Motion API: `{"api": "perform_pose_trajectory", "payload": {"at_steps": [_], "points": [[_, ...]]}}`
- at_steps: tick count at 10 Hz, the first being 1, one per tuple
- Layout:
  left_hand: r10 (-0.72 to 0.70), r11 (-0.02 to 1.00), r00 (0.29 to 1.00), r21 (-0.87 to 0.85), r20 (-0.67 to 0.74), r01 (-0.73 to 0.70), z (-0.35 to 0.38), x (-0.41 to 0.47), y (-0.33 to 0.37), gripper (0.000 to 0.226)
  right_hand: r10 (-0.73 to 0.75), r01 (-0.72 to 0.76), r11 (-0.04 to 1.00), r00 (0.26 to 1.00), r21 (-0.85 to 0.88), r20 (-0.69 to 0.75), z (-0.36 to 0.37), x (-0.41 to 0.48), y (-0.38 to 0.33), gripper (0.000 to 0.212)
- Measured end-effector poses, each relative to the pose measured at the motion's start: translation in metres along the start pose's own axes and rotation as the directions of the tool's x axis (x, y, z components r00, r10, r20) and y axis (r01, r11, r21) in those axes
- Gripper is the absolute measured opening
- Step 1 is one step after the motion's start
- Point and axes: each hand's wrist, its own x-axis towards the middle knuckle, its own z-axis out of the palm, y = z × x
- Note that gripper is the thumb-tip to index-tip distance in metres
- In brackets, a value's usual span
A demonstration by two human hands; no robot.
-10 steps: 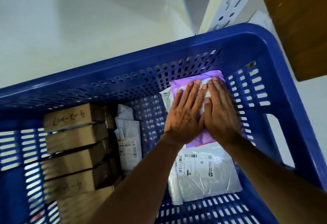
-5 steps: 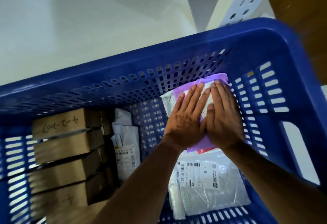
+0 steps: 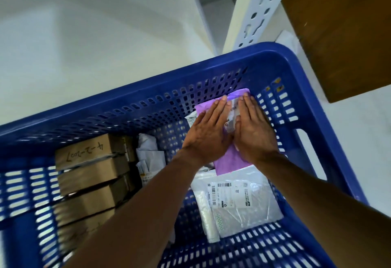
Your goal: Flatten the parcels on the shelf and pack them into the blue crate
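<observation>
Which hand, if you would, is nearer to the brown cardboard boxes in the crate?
Left. The left hand presses the purple parcel on the side toward the brown boxes; the right hand lies beyond it.

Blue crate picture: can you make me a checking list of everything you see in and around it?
Surface: blue crate, slotted bottom, partly covered by parcels.
Job's things: purple parcel in the far right corner, on a grey parcel; clear-wrapped parcel with a barcode label nearer.
Clutter: brown boxes in a row on the left; crumpled white parcels beside them.
Hands: left hand and right hand press flat on the purple parcel, side by side.
Cables: nothing seen.
Surroundings: white slotted shelf post, brown shelf board, pale floor.
</observation>
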Motion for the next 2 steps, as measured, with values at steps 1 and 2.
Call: {"api": "perform_pose_trajectory", "payload": {"at_steps": [1, 2], "points": [[-0.049, 0.999, 0.999, -0.005, 0.012, 0.049, -0.011, -0.009, 0.002, 0.084, 0.050, -0.051, 0.998, 0.999, 0.048, 0.015, -0.024, -0.010, -0.013, 0.079], [-0.112, 0.993, 0.993, -0.032, 0.049, 0.113, -0.021, -0.022, 0.005, 0.082, 0.052, -0.060, 0.996, 0.992, 0.062, 0.111, -0.038, -0.018, -0.020, 0.080]]}}
